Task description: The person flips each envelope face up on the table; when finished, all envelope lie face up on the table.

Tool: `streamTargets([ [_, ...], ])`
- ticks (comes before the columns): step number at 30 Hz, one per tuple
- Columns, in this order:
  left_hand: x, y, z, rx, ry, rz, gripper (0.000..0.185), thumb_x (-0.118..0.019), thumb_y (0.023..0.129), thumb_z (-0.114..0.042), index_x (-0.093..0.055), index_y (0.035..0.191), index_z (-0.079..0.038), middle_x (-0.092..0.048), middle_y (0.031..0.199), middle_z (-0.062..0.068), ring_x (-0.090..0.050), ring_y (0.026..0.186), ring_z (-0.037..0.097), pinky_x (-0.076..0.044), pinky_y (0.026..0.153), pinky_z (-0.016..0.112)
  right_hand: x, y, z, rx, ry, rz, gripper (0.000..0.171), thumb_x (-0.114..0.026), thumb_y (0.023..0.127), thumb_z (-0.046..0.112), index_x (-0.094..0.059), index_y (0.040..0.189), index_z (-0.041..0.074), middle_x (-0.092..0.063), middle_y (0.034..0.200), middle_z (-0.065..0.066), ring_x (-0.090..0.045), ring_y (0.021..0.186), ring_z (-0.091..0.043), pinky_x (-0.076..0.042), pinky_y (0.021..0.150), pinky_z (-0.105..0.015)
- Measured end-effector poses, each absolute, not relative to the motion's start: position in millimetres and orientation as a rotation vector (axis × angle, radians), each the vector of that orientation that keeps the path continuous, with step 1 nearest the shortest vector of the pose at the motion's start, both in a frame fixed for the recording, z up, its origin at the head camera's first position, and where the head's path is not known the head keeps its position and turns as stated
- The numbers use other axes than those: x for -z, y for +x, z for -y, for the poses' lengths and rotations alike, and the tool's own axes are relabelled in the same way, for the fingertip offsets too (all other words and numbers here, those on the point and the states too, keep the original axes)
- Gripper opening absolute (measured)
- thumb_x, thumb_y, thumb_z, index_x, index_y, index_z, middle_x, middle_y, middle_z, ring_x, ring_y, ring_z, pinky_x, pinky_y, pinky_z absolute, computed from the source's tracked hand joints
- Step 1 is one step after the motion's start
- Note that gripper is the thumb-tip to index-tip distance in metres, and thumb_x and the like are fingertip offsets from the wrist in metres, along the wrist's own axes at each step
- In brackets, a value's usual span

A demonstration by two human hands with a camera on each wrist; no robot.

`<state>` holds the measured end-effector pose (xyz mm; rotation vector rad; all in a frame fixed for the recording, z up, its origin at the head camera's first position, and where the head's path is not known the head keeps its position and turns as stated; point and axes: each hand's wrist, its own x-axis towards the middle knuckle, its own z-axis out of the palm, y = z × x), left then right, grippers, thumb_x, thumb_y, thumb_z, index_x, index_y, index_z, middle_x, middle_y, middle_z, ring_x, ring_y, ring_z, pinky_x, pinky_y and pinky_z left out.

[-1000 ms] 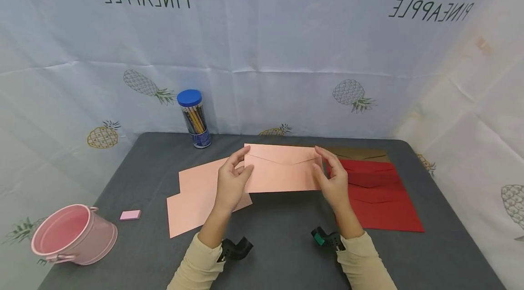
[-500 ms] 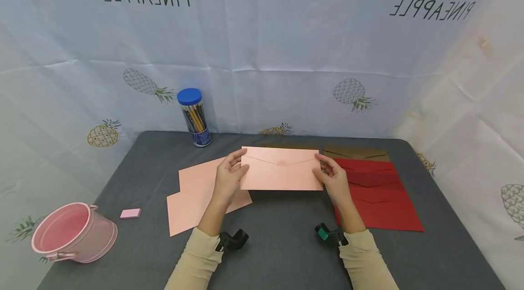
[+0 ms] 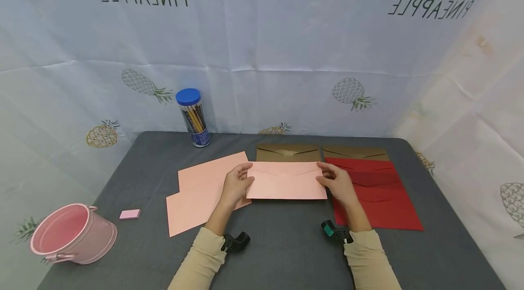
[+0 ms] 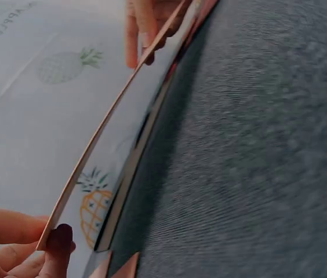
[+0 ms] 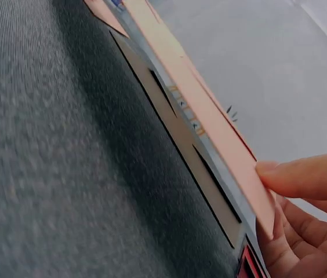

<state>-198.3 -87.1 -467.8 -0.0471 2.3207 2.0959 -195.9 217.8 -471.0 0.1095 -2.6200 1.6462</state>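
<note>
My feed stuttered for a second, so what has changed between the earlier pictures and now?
Both hands brought the pink envelope down and nearer the person, uncovering a brown envelope behind it. The wrist views show it held just off the table. The left hand and right hand grip its short ends as before. The pink sheets, red envelopes, pencil jar, bucket and eraser have not moved.

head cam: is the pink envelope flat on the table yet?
No. Both wrist views show the pink envelope raised off the table, pinched at its ends by the left hand and right hand.
</note>
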Motion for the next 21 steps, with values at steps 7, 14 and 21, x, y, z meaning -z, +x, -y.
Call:
streamTargets([
  [7,467.5,-207.3,71.1,-1.819,-0.014,-2.695,0.038,-0.064,0.084,0.000,-0.063,0.121,0.000,-0.068,0.108,0.020,-0.068,0.095,0.027,-0.057,0.074,0.033,473.5,-207.1,-225.8,-1.446,0.033,2.711,0.044,-0.067,0.089,0.013,-0.057,0.131,0.006,-0.061,0.111,-0.020,-0.056,0.096,-0.028,-0.048,0.062,-0.022],
  [14,462.6,-223.7,55.0,-1.644,-0.039,-2.869,0.036,-0.063,0.082,0.004,-0.065,0.118,0.003,-0.069,0.105,0.021,-0.065,0.088,0.026,-0.052,0.067,0.031,475.5,-224.1,-231.1,-1.233,0.056,2.777,0.044,-0.065,0.089,0.012,-0.057,0.131,0.007,-0.062,0.111,-0.018,-0.057,0.096,-0.029,-0.049,0.071,-0.031],
  [21,466.6,-231.9,48.1,-1.589,-0.079,-2.909,0.035,-0.062,0.082,0.007,-0.065,0.117,0.004,-0.064,0.119,0.022,-0.056,0.117,0.036,-0.051,0.092,0.046,475.6,-234.1,-225.8,-1.141,0.098,2.774,0.043,-0.064,0.087,0.009,-0.058,0.129,0.001,-0.055,0.126,-0.021,-0.058,0.097,-0.032,-0.053,0.077,-0.043],
])
